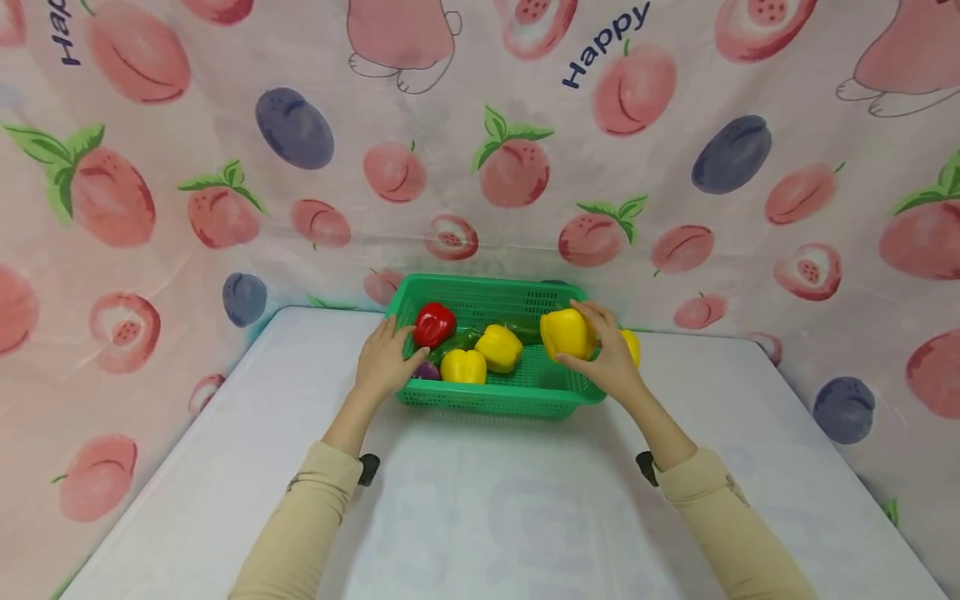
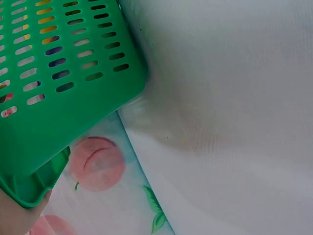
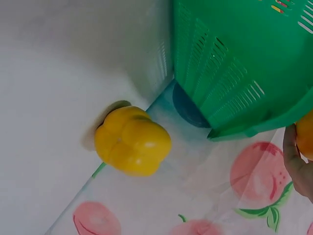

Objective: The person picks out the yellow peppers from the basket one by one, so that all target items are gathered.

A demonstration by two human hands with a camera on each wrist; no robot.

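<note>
A green plastic basket (image 1: pixel 495 400) stands near the table's back edge. My left hand (image 1: pixel 382 360) holds its left rim, with the thumb reaching over the inside. Above the basket's right end, my right hand (image 1: pixel 617 368) grips a yellow bell pepper (image 1: pixel 564 335) between thumb and fingers. Inside the basket lie a red bell pepper (image 1: pixel 435 323), two yellow bell peppers (image 1: pixel 498 347), long dark green vegetables (image 1: pixel 461 340) and something purple (image 1: pixel 426 372), partly hidden by the left hand. Another yellow bell pepper (image 3: pixel 132 141) sits on the table just right of the basket, half hidden behind the right hand in the head view.
The white table (image 1: pixel 495 500) extends toward me and to both sides of the basket. A fruit-print cloth (image 1: pixel 450 183) hangs behind and beside it, close to the basket's far side. Dark straps (image 1: pixel 369 470) are on both wrists.
</note>
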